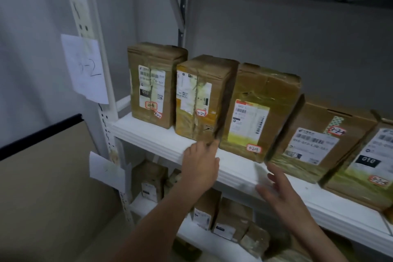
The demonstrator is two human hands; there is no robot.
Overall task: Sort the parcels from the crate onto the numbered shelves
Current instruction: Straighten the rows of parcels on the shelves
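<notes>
Several brown taped parcels stand in a row on a white shelf (148, 134). From the left they carry red-edged tags: a tall parcel (155, 83), a second parcel (202, 95), a third parcel (261, 110), a fourth parcel (319, 140) and a fifth (370, 166) cut by the right edge. My left hand (201, 162) reaches up with its fingertips at the bottom front corner of the second parcel, holding nothing. My right hand (276, 189) hovers with spread fingers in front of the shelf edge, below the third parcel. No crate is in view.
A paper sign reading "3-2" (85, 68) hangs on the white upright at the left. A lower shelf (144, 204) holds several more small parcels (225, 217). Another shelf board spans the top. A grey wall lies behind.
</notes>
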